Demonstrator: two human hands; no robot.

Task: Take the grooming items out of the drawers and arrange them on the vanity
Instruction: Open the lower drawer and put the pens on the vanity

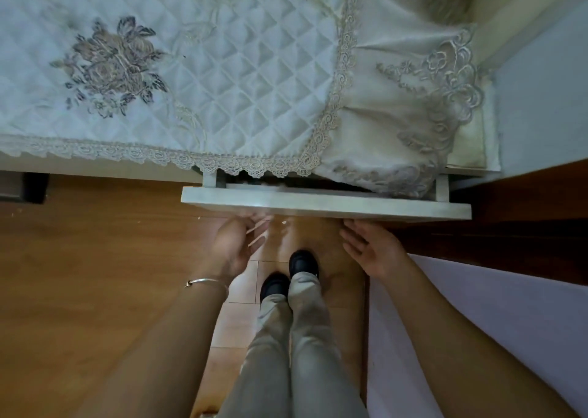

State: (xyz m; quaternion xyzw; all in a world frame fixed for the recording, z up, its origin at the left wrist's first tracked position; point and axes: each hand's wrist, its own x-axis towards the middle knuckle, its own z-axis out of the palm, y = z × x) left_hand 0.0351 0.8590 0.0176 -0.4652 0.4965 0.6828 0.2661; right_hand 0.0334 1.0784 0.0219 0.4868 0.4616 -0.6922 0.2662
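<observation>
A white drawer [324, 203] stands pulled out a short way from under the vanity top. A quilted white cloth [197, 77] with lace edging and an embroidered flower covers the vanity. My left hand [237, 242] is just below the drawer front's left part, fingers spread and blurred, palm turned inward. My right hand [370, 249] is under the drawer front toward its right, fingers apart, touching or nearly touching the lower edge. Neither hand holds anything. The drawer's inside is mostly hidden by the lace edge; no grooming items show.
The floor is brown wood [95, 274]. A pale lilac bed or cover [477, 322] lies at the right, close to my right arm. My legs and black shoes [288, 274] stand before the drawer. A dark furniture leg [35, 187] is at far left.
</observation>
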